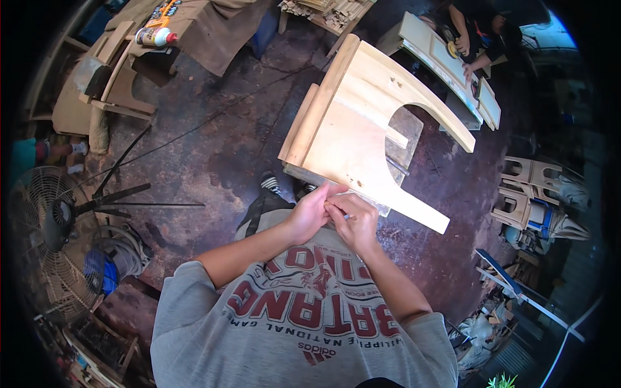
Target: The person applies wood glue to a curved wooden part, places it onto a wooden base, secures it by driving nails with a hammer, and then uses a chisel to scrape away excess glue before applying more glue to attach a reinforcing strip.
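Note:
My left hand point(308, 215) and my right hand point(358, 222) meet in front of my waist, beside the near edge of a pale wooden furniture piece point(349, 123). That piece has a flat panel, a curved cutout and two arms reaching right, with a thicker rail along its left side. The fingers of my right hand are pinched together against the cupped left fingers. A tiny pale bit shows at the right fingers, too small to name. Whatever lies between the hands is mostly hidden. Small dark marks dot the panel close to my fingertips.
A large floor fan point(57, 216) with long legs stands at left. A bottle with a red cap point(155, 37) lies on a cloth-covered table, upper left. Upper right, another person's hand point(462, 45) works over a panel point(446, 64). Wooden frames point(527, 187) are stacked at right.

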{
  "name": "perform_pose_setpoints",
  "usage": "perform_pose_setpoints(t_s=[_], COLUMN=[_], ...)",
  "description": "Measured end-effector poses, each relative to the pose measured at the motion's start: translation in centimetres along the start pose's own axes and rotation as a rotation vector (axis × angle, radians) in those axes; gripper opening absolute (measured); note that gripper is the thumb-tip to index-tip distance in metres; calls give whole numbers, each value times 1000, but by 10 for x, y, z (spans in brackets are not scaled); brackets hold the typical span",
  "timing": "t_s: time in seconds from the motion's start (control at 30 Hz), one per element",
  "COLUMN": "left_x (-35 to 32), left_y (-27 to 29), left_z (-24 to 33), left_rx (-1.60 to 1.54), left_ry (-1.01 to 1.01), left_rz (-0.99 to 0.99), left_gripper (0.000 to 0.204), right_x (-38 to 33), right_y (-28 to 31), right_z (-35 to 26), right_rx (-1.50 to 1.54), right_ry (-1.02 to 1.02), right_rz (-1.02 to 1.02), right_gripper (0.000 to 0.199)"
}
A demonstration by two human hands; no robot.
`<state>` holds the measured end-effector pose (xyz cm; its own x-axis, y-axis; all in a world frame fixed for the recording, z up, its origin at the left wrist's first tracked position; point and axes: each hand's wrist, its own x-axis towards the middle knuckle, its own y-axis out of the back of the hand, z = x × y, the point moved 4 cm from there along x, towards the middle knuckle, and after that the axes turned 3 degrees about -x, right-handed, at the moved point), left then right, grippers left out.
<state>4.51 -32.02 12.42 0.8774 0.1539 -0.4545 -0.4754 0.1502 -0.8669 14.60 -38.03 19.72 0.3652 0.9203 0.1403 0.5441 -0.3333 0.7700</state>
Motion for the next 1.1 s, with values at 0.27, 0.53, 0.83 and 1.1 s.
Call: perform_pose_setpoints(t_s=[0.27, 0.53, 0.83, 1.1], left_x=[-21, -22, -15, -5], left_y=[22, 25, -1, -19], left_z=[19, 35, 52, 55], left_rx=[124, 205, 467, 984], left_ry=[-74, -274, -598, -812], left_rz=[196, 169, 143, 352], left_gripper=[49, 29, 21, 14], right_x=[36, 47, 46, 54], right_y=[32, 22, 10, 43], right_z=[34, 38, 41, 69], right_rx=[-266, -293, -429, -239], right_ry=[-36, -1, 150, 100], right_rz=[9, -71, -120, -238], right_gripper=[7, 5, 3, 7])
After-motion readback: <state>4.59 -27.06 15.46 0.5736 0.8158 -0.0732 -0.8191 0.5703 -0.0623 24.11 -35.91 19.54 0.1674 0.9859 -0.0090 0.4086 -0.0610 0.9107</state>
